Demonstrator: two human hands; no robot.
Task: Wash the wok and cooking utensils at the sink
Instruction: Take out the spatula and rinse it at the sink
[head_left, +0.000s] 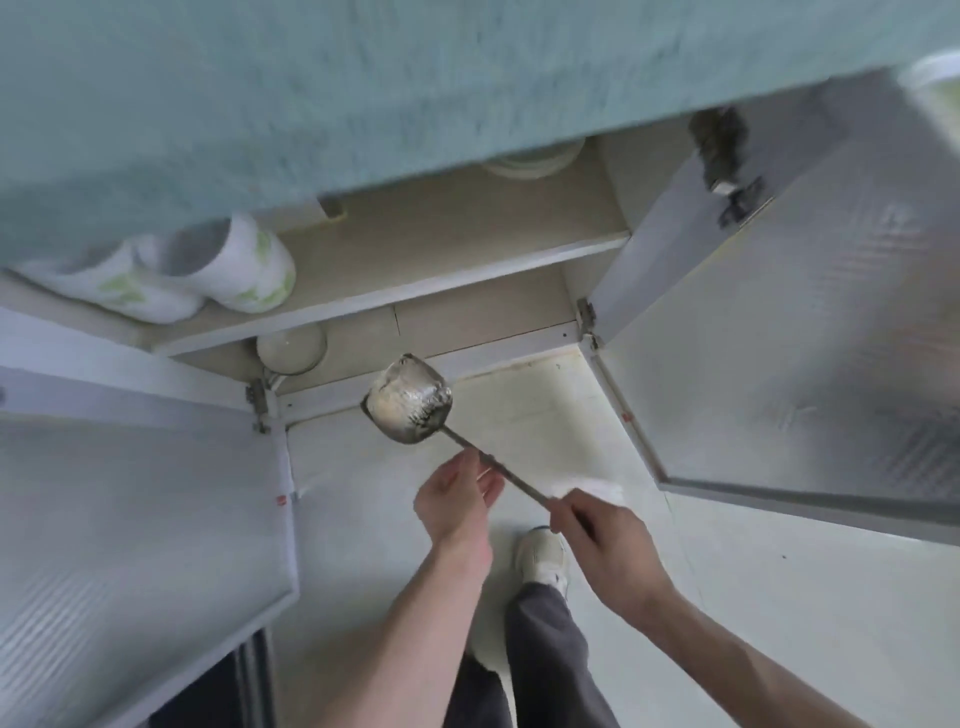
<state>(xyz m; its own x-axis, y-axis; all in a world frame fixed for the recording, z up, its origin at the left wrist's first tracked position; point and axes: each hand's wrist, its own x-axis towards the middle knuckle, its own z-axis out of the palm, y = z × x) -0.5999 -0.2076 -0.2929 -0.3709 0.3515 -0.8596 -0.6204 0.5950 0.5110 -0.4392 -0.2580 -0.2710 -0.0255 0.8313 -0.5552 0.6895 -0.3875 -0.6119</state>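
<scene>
A round steel ladle (410, 402) hangs before the open cabinet (415, 270); right hand (605, 545) grips its thin handle, left hand (457, 501) touches it, fingers loose.

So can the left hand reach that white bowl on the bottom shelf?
Probably yes. The left hand touches the ladle handle near the open cabinet; both doors stand open, and nothing lies in front of the bowl except the ladle's scoop beside it.

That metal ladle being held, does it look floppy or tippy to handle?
Probably stiff: the ladle holds a straight thin metal handle. Likely bowl-heavy, which may be why the right hand grips the end while the left hand touches mid-handle.
</scene>
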